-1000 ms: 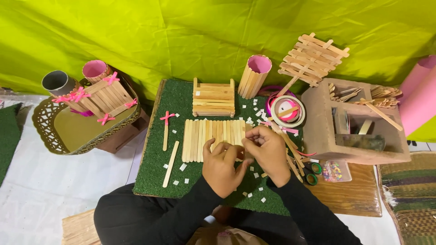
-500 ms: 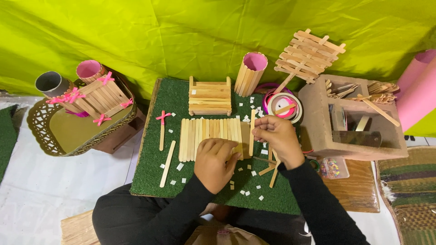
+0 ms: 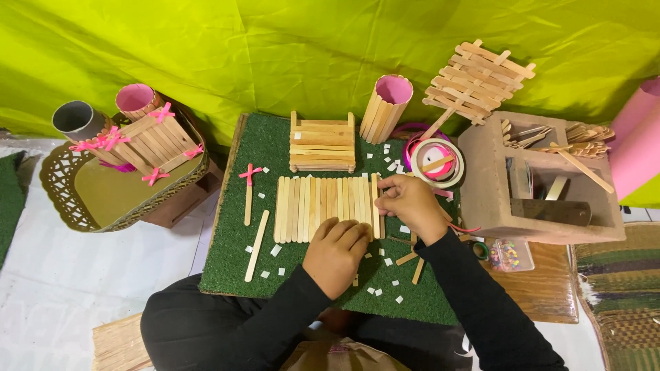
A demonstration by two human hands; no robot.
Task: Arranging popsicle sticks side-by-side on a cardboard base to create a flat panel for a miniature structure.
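Right hand [image 3: 410, 205] shifted from 1 o'clock edge onto stick row [image 3: 326, 207], pinching end stick; left hand [image 3: 337, 253] flat, pressing bottom edge. Row on green mat [image 3: 227, 254] nearly full, no crossbars yet.

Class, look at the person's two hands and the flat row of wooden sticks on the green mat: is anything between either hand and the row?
Nothing visible. The left hand rests on the row of sticks at its lower edge, and the right hand touches its right end stick.

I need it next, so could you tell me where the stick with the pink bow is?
The stick with the pink bow lies on the green mat, left of the stick panel.
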